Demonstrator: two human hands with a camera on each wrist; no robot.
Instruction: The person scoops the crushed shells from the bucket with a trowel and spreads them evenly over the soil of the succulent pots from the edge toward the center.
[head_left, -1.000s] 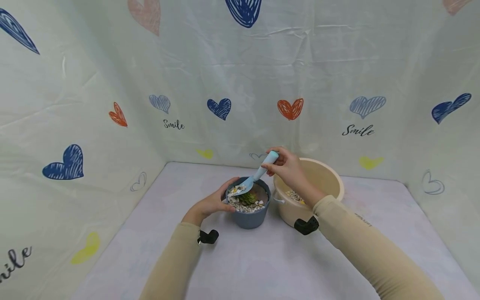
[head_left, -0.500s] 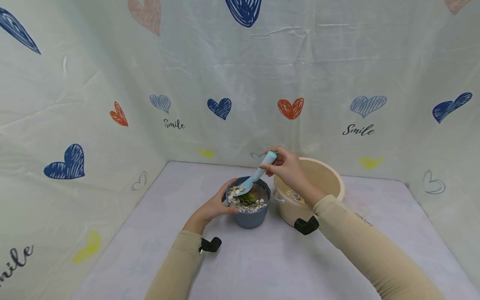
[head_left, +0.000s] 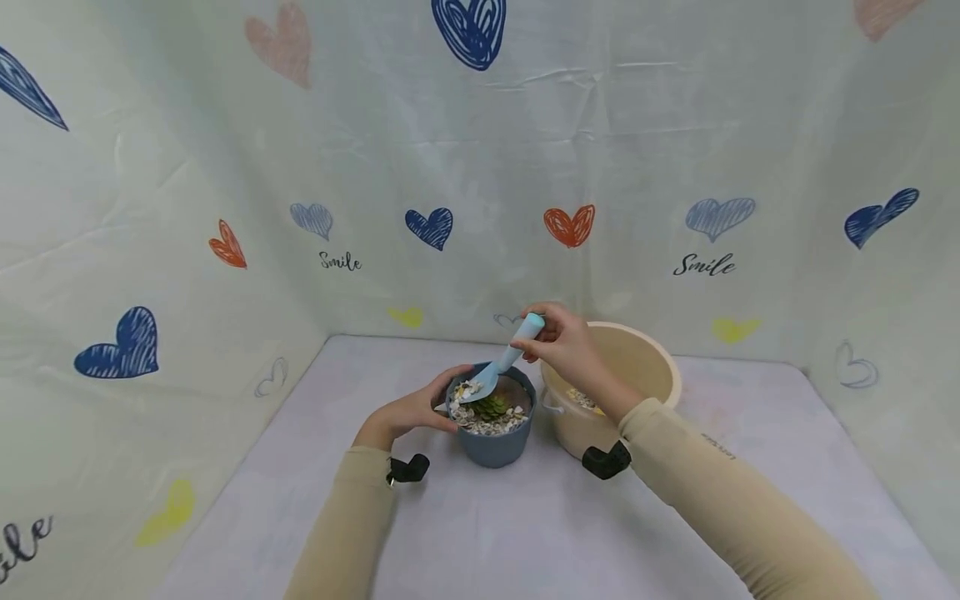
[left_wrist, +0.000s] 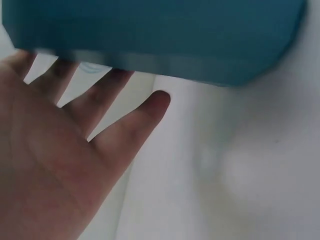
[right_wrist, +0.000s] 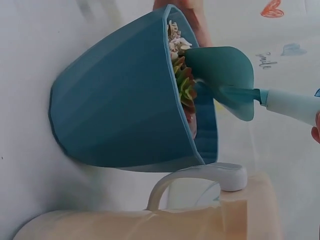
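Note:
A blue-grey flower pot (head_left: pixel 495 450) stands on the table, holding a green succulent (head_left: pixel 491 407) ringed by pale gravel (head_left: pixel 483 426). My left hand (head_left: pixel 407 411) grips the pot's left side, thumb along the front; in the left wrist view its fingers touch the pot wall (left_wrist: pixel 150 30). Between the fingers and thumb of my right hand (head_left: pixel 567 348) is the handle of a light-blue trowel (head_left: pixel 482 384). Its blade, with some gravel on it, tilts down over the pot's left part. In the right wrist view the trowel blade (right_wrist: pixel 227 75) overlaps the rim beside the succulent (right_wrist: pixel 185 87).
A cream bucket (head_left: pixel 637 350) with gravel at its bottom (head_left: pixel 581 400) stands right of the pot, beneath my right forearm. Its handle (right_wrist: pixel 205 175) lies close to the pot. A heart-printed curtain (head_left: pixel 495 167) hangs behind the table (head_left: pixel 480 533).
The trowel blade has shifted slightly left over the pot, still in my right hand. My left hand stays on the pot. The head view has tilted a little, so everything sits lower in it.

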